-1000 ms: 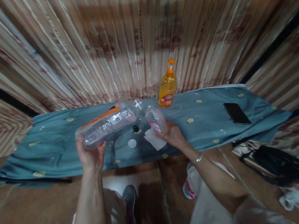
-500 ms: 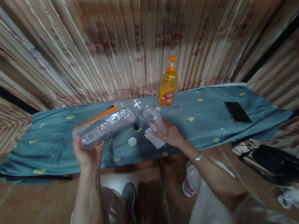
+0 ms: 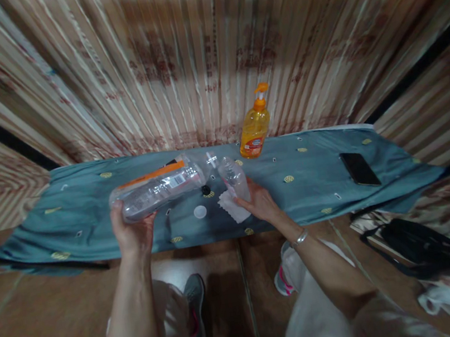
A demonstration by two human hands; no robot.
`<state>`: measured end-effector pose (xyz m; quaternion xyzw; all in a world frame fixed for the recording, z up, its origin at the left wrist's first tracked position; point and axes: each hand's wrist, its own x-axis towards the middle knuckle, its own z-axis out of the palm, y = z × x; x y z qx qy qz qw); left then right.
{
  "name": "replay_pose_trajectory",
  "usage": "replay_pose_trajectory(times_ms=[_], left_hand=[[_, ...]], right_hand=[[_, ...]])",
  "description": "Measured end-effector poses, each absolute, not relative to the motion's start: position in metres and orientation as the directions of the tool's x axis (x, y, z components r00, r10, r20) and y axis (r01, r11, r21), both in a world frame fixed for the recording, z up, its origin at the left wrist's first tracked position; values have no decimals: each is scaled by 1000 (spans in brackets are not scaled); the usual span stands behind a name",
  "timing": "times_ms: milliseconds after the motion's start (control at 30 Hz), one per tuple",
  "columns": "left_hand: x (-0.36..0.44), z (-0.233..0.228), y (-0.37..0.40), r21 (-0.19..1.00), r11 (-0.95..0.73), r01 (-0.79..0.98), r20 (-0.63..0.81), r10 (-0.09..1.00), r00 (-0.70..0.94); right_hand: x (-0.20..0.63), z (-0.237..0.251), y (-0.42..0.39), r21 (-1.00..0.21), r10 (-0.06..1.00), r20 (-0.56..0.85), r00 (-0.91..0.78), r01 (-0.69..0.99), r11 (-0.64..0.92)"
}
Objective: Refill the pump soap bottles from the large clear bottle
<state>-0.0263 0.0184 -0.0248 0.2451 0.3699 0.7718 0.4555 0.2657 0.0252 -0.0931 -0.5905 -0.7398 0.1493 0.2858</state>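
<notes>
Bottles [image 3: 160,188] [image 3: 235,178] meet mid-table [image 3: 91,233]; right side lies mostly open.

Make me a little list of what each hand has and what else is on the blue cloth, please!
left hand: holds big clear bottle, tipped sideways toward the small one
right hand: holds small clear bottle on the table
under the small bottle: white cloth
between the hands: white cap, black cap
at the back: orange pump bottle, upright
far right: black phone
cover: blue cloth
</notes>
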Motion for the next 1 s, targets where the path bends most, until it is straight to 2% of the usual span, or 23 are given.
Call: replay_pose_trajectory(times_ms=[333, 1000], left_hand=[[-27, -24, 18, 835, -307, -457, 91, 895, -436], [-23, -16, 16, 842, -353, -408, 148, 878, -454]], right_hand=[[264, -95, 27, -534, 963, 245, -110, 814, 229], [259, -95, 25, -522, 968, 228, -105, 826, 212]])
